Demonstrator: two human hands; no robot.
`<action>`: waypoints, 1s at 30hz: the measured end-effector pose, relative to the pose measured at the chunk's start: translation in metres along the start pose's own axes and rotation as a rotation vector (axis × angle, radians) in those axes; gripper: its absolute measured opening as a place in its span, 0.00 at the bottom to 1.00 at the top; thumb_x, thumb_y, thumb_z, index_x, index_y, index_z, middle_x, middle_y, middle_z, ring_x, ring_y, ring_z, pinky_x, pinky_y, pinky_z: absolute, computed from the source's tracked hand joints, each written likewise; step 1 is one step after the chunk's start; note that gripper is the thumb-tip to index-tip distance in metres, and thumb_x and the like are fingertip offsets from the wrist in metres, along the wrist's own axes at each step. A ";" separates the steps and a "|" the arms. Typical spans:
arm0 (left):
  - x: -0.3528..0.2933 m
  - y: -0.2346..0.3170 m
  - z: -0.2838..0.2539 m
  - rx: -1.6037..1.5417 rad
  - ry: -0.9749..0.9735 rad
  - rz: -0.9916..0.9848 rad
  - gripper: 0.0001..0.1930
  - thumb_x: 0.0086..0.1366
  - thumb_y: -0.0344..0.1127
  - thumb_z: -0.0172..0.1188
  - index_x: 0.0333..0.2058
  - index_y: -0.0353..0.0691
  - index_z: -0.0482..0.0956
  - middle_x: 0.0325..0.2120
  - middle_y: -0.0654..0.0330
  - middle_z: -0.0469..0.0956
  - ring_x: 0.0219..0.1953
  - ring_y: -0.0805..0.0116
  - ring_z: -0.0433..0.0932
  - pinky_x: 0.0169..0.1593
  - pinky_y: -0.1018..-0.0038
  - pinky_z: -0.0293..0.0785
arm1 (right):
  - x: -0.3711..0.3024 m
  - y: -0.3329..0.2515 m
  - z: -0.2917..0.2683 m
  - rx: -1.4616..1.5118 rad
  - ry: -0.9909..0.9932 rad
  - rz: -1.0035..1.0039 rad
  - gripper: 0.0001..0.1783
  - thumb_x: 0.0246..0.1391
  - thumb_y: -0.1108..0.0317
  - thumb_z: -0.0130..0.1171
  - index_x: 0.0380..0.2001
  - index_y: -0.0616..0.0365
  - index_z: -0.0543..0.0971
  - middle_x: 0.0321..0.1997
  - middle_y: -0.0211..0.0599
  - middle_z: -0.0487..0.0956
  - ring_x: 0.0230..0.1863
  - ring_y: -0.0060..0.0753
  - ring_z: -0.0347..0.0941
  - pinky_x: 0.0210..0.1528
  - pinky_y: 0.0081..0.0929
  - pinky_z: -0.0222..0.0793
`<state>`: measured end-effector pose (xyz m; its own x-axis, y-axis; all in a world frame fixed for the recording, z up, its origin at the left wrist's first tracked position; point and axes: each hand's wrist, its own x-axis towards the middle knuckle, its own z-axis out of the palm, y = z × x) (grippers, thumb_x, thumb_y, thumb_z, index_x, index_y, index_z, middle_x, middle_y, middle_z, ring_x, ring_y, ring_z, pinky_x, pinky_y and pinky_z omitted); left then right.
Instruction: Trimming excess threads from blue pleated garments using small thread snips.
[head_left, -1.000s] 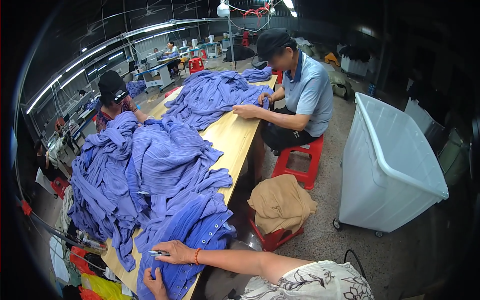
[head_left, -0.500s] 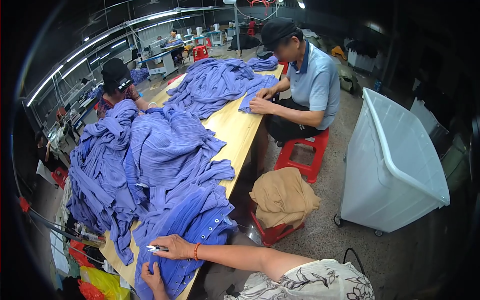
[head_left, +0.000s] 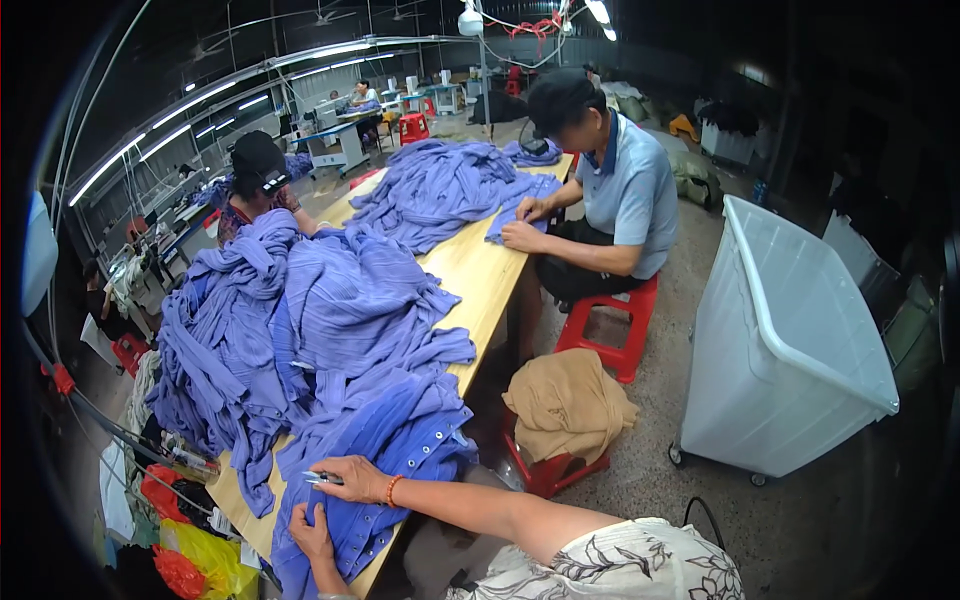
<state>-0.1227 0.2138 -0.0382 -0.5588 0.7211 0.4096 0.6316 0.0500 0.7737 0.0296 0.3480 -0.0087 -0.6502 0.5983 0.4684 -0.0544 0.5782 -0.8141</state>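
Small thread snips (head_left: 322,478) with pale metal blades stick out of my right hand (head_left: 352,480), whose fingers are closed round them. The blades lie just over a blue-purple ribbed garment (head_left: 400,430) with a row of metal eyelets along its edge. Lower down, my left hand (head_left: 313,537) is on the same garment, its thumb and fingers bent at the cloth. Part of its grip is hidden. The garment spreads over the near end of the wooden table (head_left: 465,260) and hangs over its edge.
Heaps of purple garments (head_left: 240,320) cover the table. Co-workers sit at its left and right sides, the right one on a red stool (head_left: 625,325). Brown cloth (head_left: 570,400) lies on another stool near my right arm. A white wheeled bin (head_left: 790,390) stands right; plastic bags (head_left: 205,560) lie lower left.
The whole view has shifted slightly, so the table and people appear lower. My right hand still holds the snips above the cloth. Both hands stay near the same part of the garment.
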 end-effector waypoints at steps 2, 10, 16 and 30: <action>-0.004 -0.002 -0.003 0.004 0.004 -0.001 0.08 0.60 0.32 0.66 0.30 0.33 0.78 0.21 0.56 0.77 0.26 0.66 0.73 0.34 0.66 0.71 | 0.000 0.000 0.002 0.025 -0.018 -0.001 0.21 0.55 0.61 0.64 0.51 0.57 0.80 0.43 0.40 0.83 0.35 0.39 0.80 0.40 0.32 0.75; 0.002 0.020 -0.023 -0.055 -0.166 -0.098 0.09 0.65 0.35 0.64 0.37 0.34 0.82 0.28 0.59 0.81 0.31 0.71 0.76 0.37 0.71 0.72 | 0.003 -0.001 -0.007 -0.050 0.081 -0.153 0.19 0.53 0.60 0.69 0.45 0.57 0.83 0.43 0.43 0.84 0.40 0.43 0.82 0.42 0.33 0.78; 0.007 0.026 -0.048 -0.574 -0.370 -0.470 0.06 0.70 0.32 0.60 0.37 0.37 0.82 0.28 0.77 0.74 0.30 0.88 0.67 0.34 0.85 0.63 | 0.006 -0.010 -0.017 0.110 -0.053 -0.017 0.18 0.52 0.72 0.68 0.48 0.60 0.81 0.34 0.36 0.81 0.29 0.26 0.75 0.34 0.22 0.71; 0.007 0.032 -0.053 -0.765 -0.413 -0.647 0.05 0.68 0.32 0.62 0.36 0.38 0.83 0.27 0.75 0.77 0.28 0.89 0.68 0.32 0.87 0.64 | 0.005 -0.026 -0.027 -0.149 -0.269 -0.184 0.23 0.48 0.69 0.71 0.50 0.56 0.82 0.25 0.33 0.74 0.22 0.28 0.71 0.25 0.26 0.67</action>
<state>-0.1349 0.1835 0.0156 -0.3511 0.8971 -0.2681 -0.3002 0.1634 0.9398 0.0479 0.3510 0.0238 -0.8170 0.3209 0.4791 -0.0907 0.7490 -0.6564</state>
